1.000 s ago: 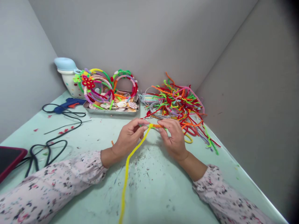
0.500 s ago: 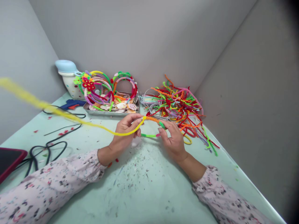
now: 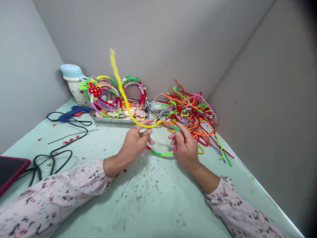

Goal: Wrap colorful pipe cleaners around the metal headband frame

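Observation:
A ring wound in colored pipe cleaners (image 3: 163,154), with green, red, pink and orange sections, is held up between both hands above the table. My right hand (image 3: 186,147) pinches its right side, near a green band. My left hand (image 3: 132,142) is closed about its left side, where the fingers hide part of the ring. From the orange section at the top, a fuzzy yellow pipe cleaner (image 3: 125,99) runs left across my left index finger. Its free end curves up against the grey wall.
Behind stands a metal tray (image 3: 111,120) of shells, with finished rings (image 3: 105,86) on it. At back right lies a tangled pile of pipe cleaners (image 3: 190,109). A lidded white cup (image 3: 75,87), blue glue gun (image 3: 70,114), black cable (image 3: 53,153) and red-edged device (image 3: 15,172) sit left.
The yellow pipe cleaner's free end has swung from the far left to upright near the middle. The ring's lower part has dropped into clearer view, and my left fingers have loosened somewhat.

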The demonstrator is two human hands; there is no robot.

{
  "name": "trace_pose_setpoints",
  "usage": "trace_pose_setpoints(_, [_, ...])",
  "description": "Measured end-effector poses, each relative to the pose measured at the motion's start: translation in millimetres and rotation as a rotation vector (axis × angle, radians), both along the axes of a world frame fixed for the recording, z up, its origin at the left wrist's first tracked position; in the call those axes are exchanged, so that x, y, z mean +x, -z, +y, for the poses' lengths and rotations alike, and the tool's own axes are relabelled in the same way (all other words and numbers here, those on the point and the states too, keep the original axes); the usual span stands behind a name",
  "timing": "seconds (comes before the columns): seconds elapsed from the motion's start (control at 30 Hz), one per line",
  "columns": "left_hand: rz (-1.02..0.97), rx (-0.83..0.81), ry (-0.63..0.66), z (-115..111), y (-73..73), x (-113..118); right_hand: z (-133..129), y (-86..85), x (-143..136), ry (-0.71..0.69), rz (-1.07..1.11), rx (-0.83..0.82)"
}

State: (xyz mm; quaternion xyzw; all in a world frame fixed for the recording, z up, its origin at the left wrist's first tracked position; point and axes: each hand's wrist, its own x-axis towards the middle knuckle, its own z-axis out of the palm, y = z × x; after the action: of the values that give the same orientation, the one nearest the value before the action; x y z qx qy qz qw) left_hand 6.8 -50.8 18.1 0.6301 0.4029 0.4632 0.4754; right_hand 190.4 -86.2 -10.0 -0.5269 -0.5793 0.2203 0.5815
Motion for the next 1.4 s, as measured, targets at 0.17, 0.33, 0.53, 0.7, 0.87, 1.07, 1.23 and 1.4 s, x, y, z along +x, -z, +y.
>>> trace_pose_setpoints(0.17, [0.039, 0.083, -0.11, 3.5, -1.3, -4.3, 8.5, -2.4, 8.6, 0.069, 0.194, -0.091])
trace_pose_setpoints(0.33, [0.095, 0.245, -0.267, 19.8, 6.7, -12.5, 16.1, 2.5, 16.7, 0.017, 0.398, -0.138])
trace_pose_setpoints(0.53, [0.2, 0.159, -0.087, 19.9, 10.3, -10.2, 14.6, 3.6, 11.3, -0.154, 0.503, -0.231])
trace_pose_setpoints(0.7, [0.283, 0.152, -0.081, 13.6, 11.5, -3.8, 10.0, 4.3, 3.9, -0.267, 0.468, -0.319])
trace_pose_setpoints(0.87, [0.277, 0.118, -0.119, 16.4, 18.1, -4.8, 7.5, 4.2, 3.4, -0.37, 0.4, -0.383])
trace_pose_setpoints(1.07, [0.331, 0.186, -0.013, 12.3, 18.7, -4.5, 6.5, -0.7, 4.6, -0.292, 0.184, -0.346])
trace_pose_setpoints(1.23, [0.338, 0.216, 0.068, 5.1, 18.9, -0.8, 5.0, 1.0, -0.6, -0.263, -0.021, -0.279])
trace_pose_setpoints(1.4, [0.317, 0.265, 0.068, 2.0, 19.8, 0.4, 0.9, 3.2, -4.1, -0.224, -0.169, -0.242])
